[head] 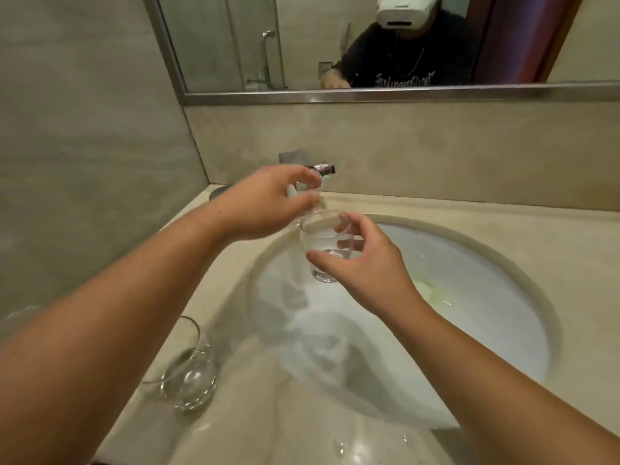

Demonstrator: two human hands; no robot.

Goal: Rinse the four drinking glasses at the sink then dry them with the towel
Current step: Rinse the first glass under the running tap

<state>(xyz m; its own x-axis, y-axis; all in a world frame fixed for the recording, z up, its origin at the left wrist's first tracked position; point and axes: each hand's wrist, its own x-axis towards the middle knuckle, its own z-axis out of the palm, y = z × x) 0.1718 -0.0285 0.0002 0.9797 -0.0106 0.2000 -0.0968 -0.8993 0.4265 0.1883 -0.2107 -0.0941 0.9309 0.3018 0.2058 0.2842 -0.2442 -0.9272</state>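
A: Where is the drinking glass [323, 246] right now?

B: Over the left part of the sink [486, 297], upright, just below and right of the tap [323, 169]. The right hand [365, 273] holds it from the right side, thumb on the near wall, fingers curled round the far wall. Some water seems to sit in it.

A: How will it handle?

B: I judge it stiff, thin-walled and breakable, light even with water in it. Wet clear glass is slippery, so a wrap round the middle of the wall, as here, looks safer than a pinch at the rim. A knock against the tap or the stone edge could chip it.

A: And the left hand [268, 203]?

B: Reached far to the tap, thumb and fingers curled round it. The contact is blurred, but it looks like a grip.

A: Any other glasses?

B: 1 second glass [188, 370] stands upright on the desk [536, 229], near left, well apart from the held one. I cannot find all 4, and no towel shows. A mirror [302, 45] hangs on the far wall.
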